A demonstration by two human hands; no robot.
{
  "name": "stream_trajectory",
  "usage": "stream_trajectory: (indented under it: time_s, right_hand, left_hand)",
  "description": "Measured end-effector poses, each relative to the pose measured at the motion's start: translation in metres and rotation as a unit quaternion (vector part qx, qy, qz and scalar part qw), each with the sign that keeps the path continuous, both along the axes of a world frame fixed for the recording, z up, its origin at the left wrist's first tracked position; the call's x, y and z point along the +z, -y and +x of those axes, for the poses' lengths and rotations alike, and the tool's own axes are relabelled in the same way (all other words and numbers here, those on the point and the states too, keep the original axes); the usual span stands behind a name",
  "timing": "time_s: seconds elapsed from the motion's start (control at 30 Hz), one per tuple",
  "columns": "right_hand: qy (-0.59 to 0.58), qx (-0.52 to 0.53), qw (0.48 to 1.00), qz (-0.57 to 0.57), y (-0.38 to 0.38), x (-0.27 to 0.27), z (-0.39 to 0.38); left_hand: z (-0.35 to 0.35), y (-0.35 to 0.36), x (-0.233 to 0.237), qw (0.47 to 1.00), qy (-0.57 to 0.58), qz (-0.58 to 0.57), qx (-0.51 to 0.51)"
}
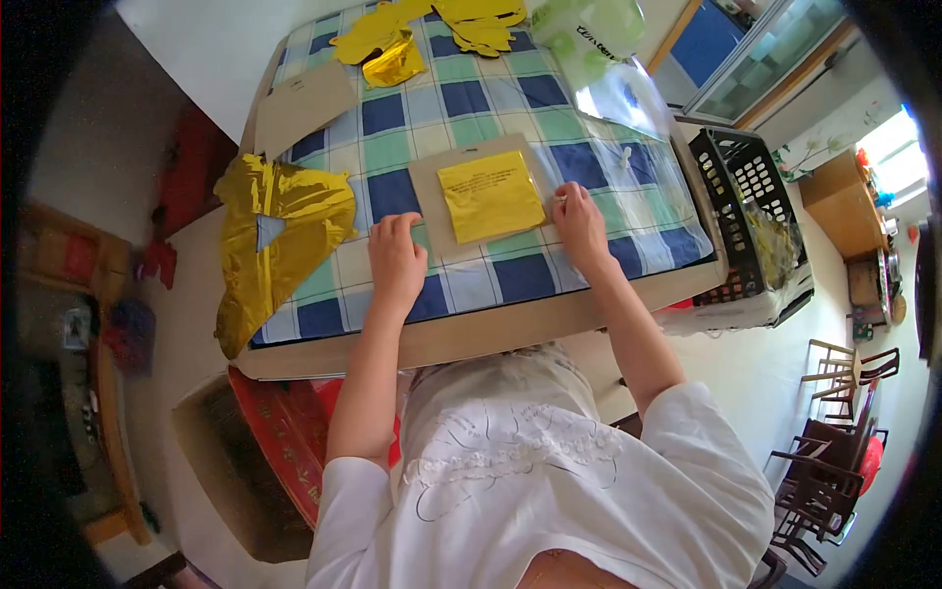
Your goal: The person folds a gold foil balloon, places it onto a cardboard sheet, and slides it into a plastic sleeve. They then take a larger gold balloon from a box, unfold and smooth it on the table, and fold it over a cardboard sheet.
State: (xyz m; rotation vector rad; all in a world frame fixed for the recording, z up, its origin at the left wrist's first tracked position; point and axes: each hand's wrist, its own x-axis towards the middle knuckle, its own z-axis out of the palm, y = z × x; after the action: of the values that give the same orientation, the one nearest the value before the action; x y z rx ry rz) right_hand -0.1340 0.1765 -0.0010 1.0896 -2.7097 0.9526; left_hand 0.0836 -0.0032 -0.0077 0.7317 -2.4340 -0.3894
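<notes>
A cardboard sheet (pixel 432 211) with a small slot in its top edge lies on the checked cloth in front of me. On it is a flat yellow foil packet (pixel 491 196) with dark printed text. My left hand (pixel 397 257) is at the sheet's left edge, its fingers curled and closed there. At the right edge is my right hand (pixel 581 226), thumb and fingers pinched together by the board. Left of my left hand, a crumpled gold foil balloon (pixel 280 231) hangs over the table edge.
Another cardboard sheet (pixel 304 108) lies at the back left. More gold foil pieces (pixel 392 59) and a clear-and-green plastic bag (pixel 613 83) are at the far side. A black plastic crate (pixel 741 196) stands right of the table. An open cardboard box (pixel 235 471) sits below left.
</notes>
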Motion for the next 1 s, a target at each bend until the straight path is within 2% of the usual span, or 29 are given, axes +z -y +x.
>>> stream_trajectory:
  time_s: [0.03, 0.1, 0.13, 0.23, 0.27, 0.33, 0.37, 0.43, 0.47, 0.53, 0.63, 0.67, 0.77, 0.8, 0.9, 0.93, 0.97, 1.0]
  right_hand:
    - [0.010, -0.016, 1.000, 0.018, 0.001, 0.000, -0.002]
    - [0.003, -0.015, 0.999, 0.030, 0.004, -0.003, -0.009]
    - [0.001, -0.015, 0.999, 0.038, 0.003, -0.006, -0.011]
    - [0.003, -0.026, 0.999, 0.030, 0.003, -0.008, -0.014]
    - [-0.001, -0.019, 1.000, 0.023, 0.002, -0.007, -0.014]
    - [-0.008, -0.002, 1.000, 0.013, -0.003, -0.007, -0.013]
    - [0.105, 0.033, 0.993, -0.043, -0.006, -0.006, -0.016]
    - [0.324, 0.104, 0.929, -0.148, -0.013, -0.002, -0.023]
    - [0.343, 0.142, 0.911, -0.178, -0.015, -0.001, -0.022]
    - [0.380, 0.216, 0.868, -0.236, -0.020, 0.020, -0.013]
    - [0.237, 0.262, 0.903, -0.244, -0.017, 0.050, 0.000]
    - [0.160, 0.253, 0.933, -0.198, -0.018, 0.070, 0.007]
    - [0.096, 0.259, 0.928, -0.252, -0.009, 0.103, 0.019]
    - [-0.033, 0.272, 0.940, -0.204, -0.001, 0.108, 0.020]
    - [0.055, 0.292, 0.955, 0.016, 0.017, 0.115, 0.019]
    - [0.022, 0.316, 0.946, -0.063, 0.019, 0.131, 0.027]
    - [0.000, 0.338, 0.937, -0.086, 0.023, 0.142, 0.030]
    - [-0.037, 0.350, 0.934, -0.062, 0.026, 0.146, 0.033]
  left_hand:
    - [-0.004, 0.002, 0.001, 1.000, 0.000, 0.008, 0.007]
    - [-0.019, 0.005, 0.013, 0.975, -0.023, 0.217, 0.039]
    - [-0.025, 0.005, 0.020, 0.945, -0.033, 0.320, 0.054]
    - [-0.042, 0.030, 0.009, 0.928, -0.044, 0.358, 0.095]
    - [-0.041, 0.039, 0.011, 0.885, -0.050, 0.463, 0.002]
    - [-0.038, 0.040, 0.017, 0.831, -0.118, 0.543, -0.035]
    - [-0.036, 0.040, 0.020, 0.798, -0.152, 0.580, -0.053]
    - [-0.027, 0.040, 0.030, 0.780, -0.202, 0.588, -0.066]
    - [-0.022, 0.042, 0.036, 0.771, -0.226, 0.592, -0.072]
    - [-0.009, 0.050, 0.050, 0.788, -0.243, 0.552, -0.124]
    - [0.012, 0.046, 0.077, 0.828, -0.239, 0.487, -0.140]
    - [0.017, 0.045, 0.083, 0.844, -0.234, 0.463, -0.137]
    - [0.028, 0.045, 0.066, 0.872, -0.134, 0.459, -0.104]
    - [0.028, 0.046, 0.055, 0.874, -0.130, 0.453, -0.117]
    - [0.031, 0.052, 0.037, 0.878, -0.133, 0.435, -0.147]
    - [0.034, 0.053, 0.041, 0.877, -0.146, 0.432, -0.150]
    - [0.039, 0.053, 0.045, 0.876, -0.160, 0.429, -0.151]
    - [0.044, 0.053, 0.056, 0.910, -0.061, 0.396, -0.104]
